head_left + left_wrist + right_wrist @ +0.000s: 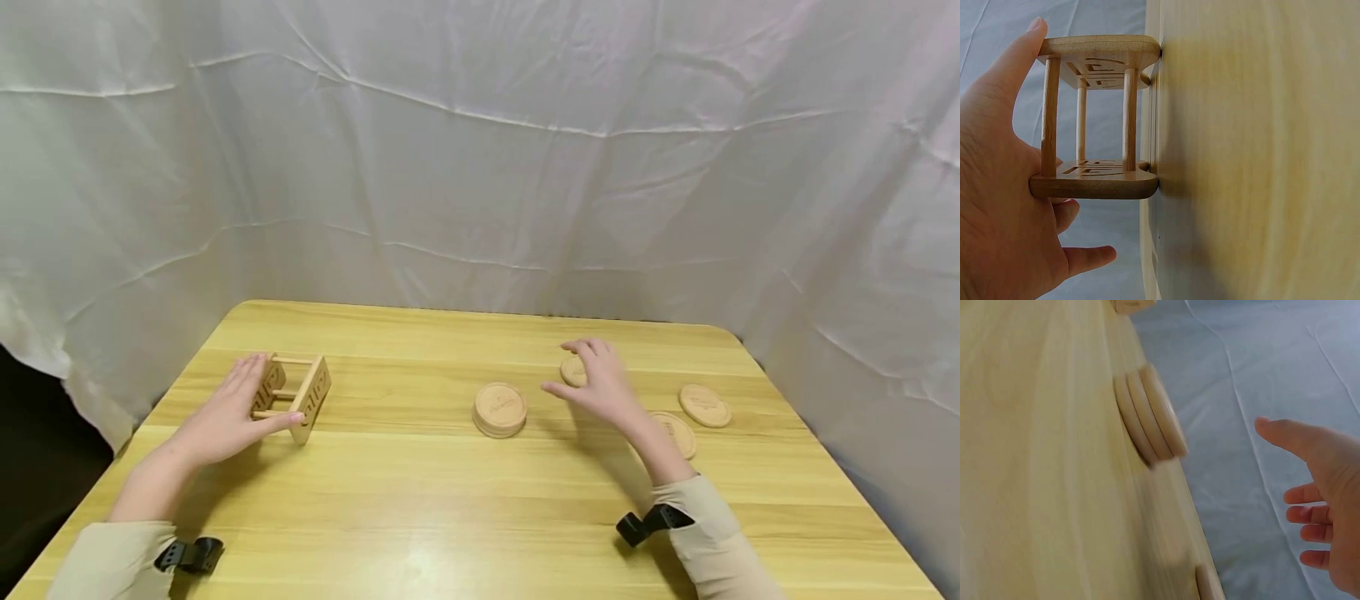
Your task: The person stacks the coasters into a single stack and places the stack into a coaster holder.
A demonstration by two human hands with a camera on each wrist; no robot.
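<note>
My left hand spans a small wooden coaster holder on the left of the table. Its thumb is against one cut-out side panel and the rest of the hand is at the opposite panel, with dowels between. Over the table's right half, my right hand hovers with thumb and fingers apart, holding nothing. To its left stands a stack of round wooden coasters, three layers in the right wrist view. Partly hidden behind the right hand lies a single coaster.
Another coaster lies partly under the right forearm, and one more lies farther right. The wooden table ends at a pale hanging cloth behind. Each wrist wears a black strap with a camera.
</note>
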